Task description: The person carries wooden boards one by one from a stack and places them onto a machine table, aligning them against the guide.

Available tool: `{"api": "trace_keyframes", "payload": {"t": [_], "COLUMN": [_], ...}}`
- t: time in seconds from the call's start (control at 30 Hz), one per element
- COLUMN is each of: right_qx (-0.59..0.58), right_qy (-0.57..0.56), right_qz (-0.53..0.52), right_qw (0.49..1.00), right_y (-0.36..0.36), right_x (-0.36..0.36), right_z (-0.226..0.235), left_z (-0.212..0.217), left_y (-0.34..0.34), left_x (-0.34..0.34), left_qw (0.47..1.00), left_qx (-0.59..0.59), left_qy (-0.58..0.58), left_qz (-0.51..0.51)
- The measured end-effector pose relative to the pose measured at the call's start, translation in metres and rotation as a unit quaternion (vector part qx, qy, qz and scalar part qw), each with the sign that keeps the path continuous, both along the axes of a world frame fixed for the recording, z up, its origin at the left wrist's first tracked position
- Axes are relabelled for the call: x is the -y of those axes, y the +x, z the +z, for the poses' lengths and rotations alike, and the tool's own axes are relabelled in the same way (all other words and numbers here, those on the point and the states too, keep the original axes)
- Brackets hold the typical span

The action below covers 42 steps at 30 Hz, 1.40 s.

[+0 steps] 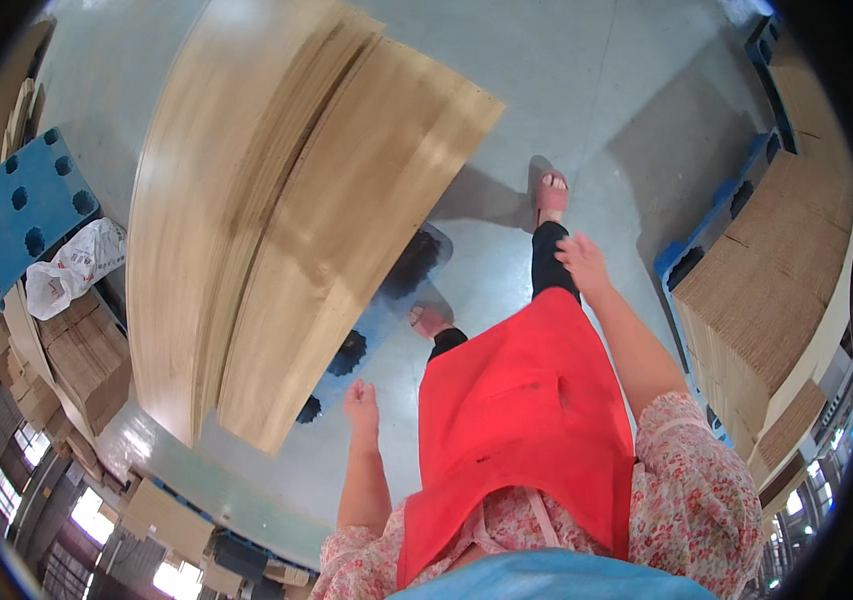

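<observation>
My left hand (362,402) hangs in the air beside the near edge of a tall stack of pale wooden boards (347,230), apart from it. Its fingers look loosely curled, and nothing shows in them. Farther forward, my right hand (584,262) is held out over the floor in front of my right leg. Its fingers are partly bent and apart, holding nothing. The boards lie in two adjoining piles, with a narrow dark gap between them. Part of a blue pallet (375,325) with dark round holes shows under the right pile.
Stacked brown cardboard sheets (772,290) stand on blue pallets along the right. At the left are a blue perforated pallet (32,205), a white plastic bag (82,265) and more cardboard (92,355). Grey floor (587,100) lies around my feet, one stepping ahead of the other.
</observation>
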State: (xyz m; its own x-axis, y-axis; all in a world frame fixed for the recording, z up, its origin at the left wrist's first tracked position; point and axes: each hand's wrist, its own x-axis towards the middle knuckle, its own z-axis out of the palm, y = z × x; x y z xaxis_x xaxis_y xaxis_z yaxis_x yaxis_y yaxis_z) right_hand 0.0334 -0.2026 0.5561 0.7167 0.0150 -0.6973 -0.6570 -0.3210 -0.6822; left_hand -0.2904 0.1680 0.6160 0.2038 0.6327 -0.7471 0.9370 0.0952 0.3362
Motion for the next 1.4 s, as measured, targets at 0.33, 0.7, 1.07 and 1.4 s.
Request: {"api": "trace_keyframes", "payload": {"t": [0.33,0.7,1.07,1.4], "right_qx": [-0.206,-0.288,-0.324,-0.392], "right_qy": [0.036,0.075,0.033,0.219], "right_qz": [0.166,-0.175,-0.305,-0.41], "right_qw": [0.964,0.939,0.895,0.794], "right_y": [0.053,0.172,0.227,0.221], "right_x": [0.009,-0.038,-0.15,-0.172], "right_z": [0.008,-0.043,-0.182,-0.205], "left_z": [-0.004,-0.037,-0.164,-0.244], "left_y": [0.193,0.386,0.622,0.662], "left_x": [0.105,0.053,-0.054,-0.057], "left_qw": [0.988,0.957,0.917,0.839], "left_qx": [-0.039,-0.005,0.091,-0.027], "left_qy": [-0.001,0.066,0.167,0.359], "left_qz": [-0.147,-0.282,-0.35,-0.408]}}
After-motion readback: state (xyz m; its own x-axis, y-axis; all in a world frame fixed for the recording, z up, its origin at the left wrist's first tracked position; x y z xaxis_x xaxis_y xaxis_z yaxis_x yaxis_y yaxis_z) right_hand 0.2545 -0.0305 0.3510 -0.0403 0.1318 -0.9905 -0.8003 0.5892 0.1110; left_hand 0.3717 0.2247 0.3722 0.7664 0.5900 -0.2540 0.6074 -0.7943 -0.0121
